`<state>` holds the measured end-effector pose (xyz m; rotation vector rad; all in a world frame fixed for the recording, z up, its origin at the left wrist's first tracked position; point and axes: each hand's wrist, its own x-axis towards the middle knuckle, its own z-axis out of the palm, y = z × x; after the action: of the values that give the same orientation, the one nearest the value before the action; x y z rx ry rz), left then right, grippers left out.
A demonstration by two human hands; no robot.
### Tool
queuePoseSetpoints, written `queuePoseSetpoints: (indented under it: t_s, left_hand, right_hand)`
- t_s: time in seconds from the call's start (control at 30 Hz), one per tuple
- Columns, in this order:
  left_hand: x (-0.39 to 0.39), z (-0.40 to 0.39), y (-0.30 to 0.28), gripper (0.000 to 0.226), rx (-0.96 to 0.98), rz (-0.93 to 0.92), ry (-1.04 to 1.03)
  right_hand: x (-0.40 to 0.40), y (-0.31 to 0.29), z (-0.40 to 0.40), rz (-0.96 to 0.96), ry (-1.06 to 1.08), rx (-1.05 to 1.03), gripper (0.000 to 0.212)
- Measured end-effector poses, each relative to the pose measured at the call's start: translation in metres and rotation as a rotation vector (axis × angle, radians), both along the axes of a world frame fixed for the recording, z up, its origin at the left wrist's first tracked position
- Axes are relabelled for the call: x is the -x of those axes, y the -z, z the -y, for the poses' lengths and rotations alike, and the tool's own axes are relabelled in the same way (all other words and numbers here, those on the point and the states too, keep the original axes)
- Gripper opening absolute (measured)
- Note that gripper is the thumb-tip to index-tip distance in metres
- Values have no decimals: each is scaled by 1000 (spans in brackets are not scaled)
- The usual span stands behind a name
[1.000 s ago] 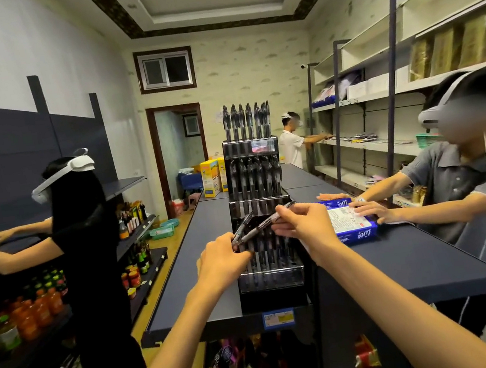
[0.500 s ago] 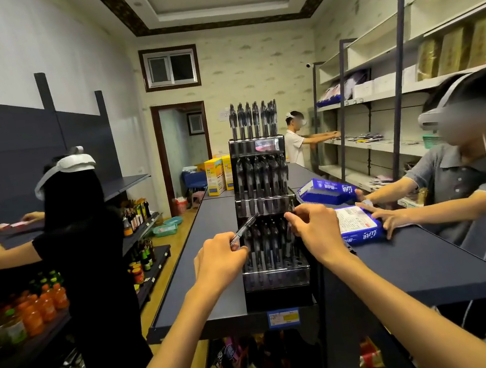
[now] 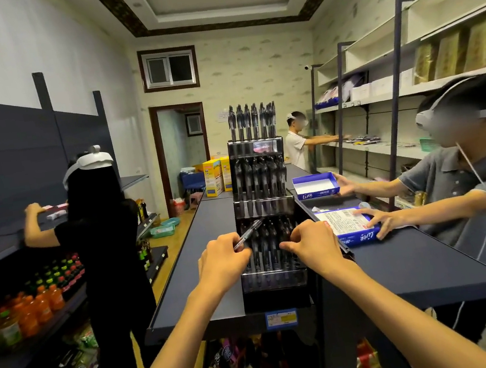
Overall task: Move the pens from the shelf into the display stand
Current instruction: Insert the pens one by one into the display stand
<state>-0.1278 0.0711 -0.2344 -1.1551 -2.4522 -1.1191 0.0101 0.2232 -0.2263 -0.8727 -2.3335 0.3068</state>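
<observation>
Both hands are up at the display stand (image 3: 264,212), which sits on the near end of the dark shelf (image 3: 206,284). The left hand (image 3: 222,262) has its fingers curled round a pen (image 3: 248,232), gripping the lower end; the pen slants up and to the right, its tip lying across the front of the stand's lowest tier. The right hand (image 3: 311,247) is at the right side of that same tier, fingers curled in against the pens standing there; whether it actually pinches one I cannot tell, since the fingertips are hidden against the dark row. The two hands are apart, with the bottom tier's pens between them.

The stand itself holds three tiers of dark pens, all upright, the top row poking above its upper edge.

Just right of the stand, another person's hand presses flat on a blue box (image 3: 349,226) lying on the shelf. Behind that, further right of the stand, an open blue box lid (image 3: 315,185) is held by the same person's other hand.
</observation>
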Motion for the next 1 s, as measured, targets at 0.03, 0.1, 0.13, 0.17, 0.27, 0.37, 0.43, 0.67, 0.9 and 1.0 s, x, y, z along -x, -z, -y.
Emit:
queuePoseSetpoints:
  t_s: [0.03,0.1,0.13,0.17,0.27,0.37,0.43,0.67,0.9,1.0]
  left_hand:
    - [-1,-2,0,27,1,1,-1]
    - [-2,-4,-1,26,0,-4,-10]
    - [-3,-6,-2,25,1,-11,-16]
    - [-4,-7,-2,25,2,-17,-19]
    - [-11,-13,-4,24,-3,-31,2]
    - [-19,-20,-5,21,8,-10,76]
    - [-23,-23,-5,21,12,-3,126]
    - [-31,-27,-6,16,53,-107,267]
    - [-19,-15,-1,21,95,-275,209]
    - [-6,-6,-1,30,114,-411,109]
  right_hand:
    - [-2,-2,1,-3,4,-18,34]
    - [-5,-9,3,-81,9,-63,35]
    - [-6,-12,6,-143,-16,-45,35]
    - [-7,-17,9,-202,-67,13,34]
    - [-10,-27,18,-308,-274,292,35]
    - [-15,-28,22,-380,-382,489,29]
    - [-16,-27,22,-432,-405,542,25]
    - [-15,-26,23,-591,-378,729,23]
    - [-8,-35,8,-722,-238,738,13]
    - [-14,-37,-3,-534,-130,381,19]
